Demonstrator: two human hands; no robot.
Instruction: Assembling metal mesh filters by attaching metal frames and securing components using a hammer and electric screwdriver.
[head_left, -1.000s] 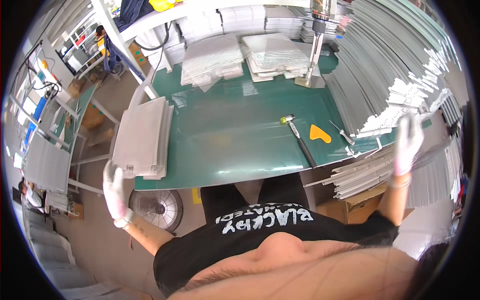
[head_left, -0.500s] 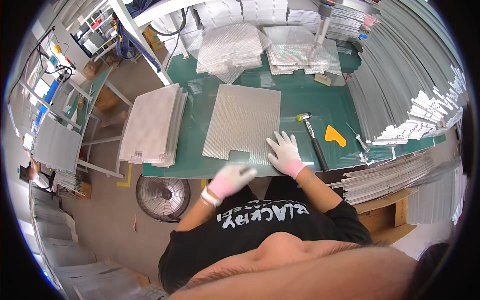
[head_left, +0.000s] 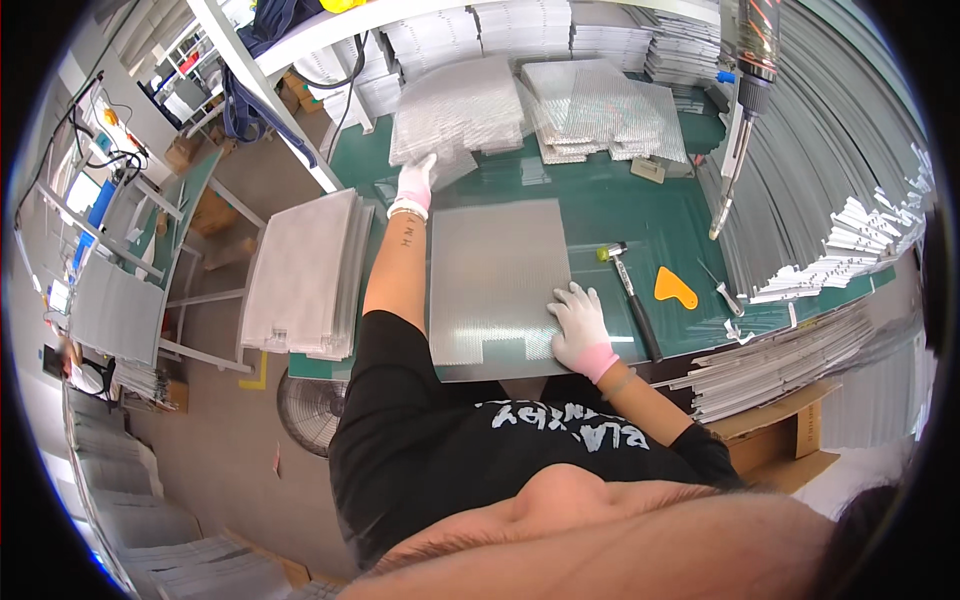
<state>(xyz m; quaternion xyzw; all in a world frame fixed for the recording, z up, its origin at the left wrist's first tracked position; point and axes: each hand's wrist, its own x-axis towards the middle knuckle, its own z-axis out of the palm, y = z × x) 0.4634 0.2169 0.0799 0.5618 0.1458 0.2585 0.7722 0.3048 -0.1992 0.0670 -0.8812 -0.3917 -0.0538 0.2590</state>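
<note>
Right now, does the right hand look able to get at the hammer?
Probably yes: the right hand is at the mesh sheet's lower right edge, and only green tabletop shows between it and the hammer's handle.

Head view: left one of two fisheyes worn side by side on the person's head. Faces steeply down and somewhat forward; upright, unmirrored. Worktop (head_left: 610,200) takes mid-field; near edge runs below centre at left, rising toward the right-hand corner. Far side lies toward the top, beneath a white shelf (head_left: 430,24). Range close: left hand (head_left: 415,182) and right hand (head_left: 582,325) both in field. Black shirt (head_left: 450,480) nearer the lens, across the lower part. Coverage wide: floor (head_left: 225,430) visible past worktop's left edge. Dark circular rim.
</note>
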